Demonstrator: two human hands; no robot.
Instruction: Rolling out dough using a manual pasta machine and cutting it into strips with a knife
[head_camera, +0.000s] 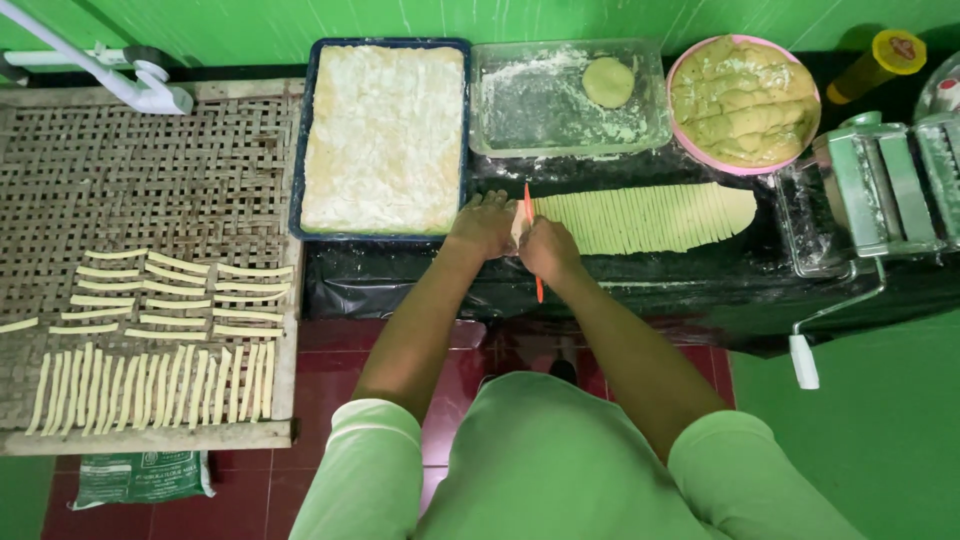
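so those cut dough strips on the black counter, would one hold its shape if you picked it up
Probably not. The cut dough strips look thin, long and soft, so one would likely droop or stretch. The strips on the woven tray lie slightly bent, which hints at floppiness. Flour in the clear tray suggests the dough is tacky.

The person wears a light green short-sleeved top, its sleeves ending above the elbows at about seven and five o'clock in the view. Both forearms are bare. The left hand (482, 225) and right hand (549, 250) appear free of rings or gloves, though the view is coarse.
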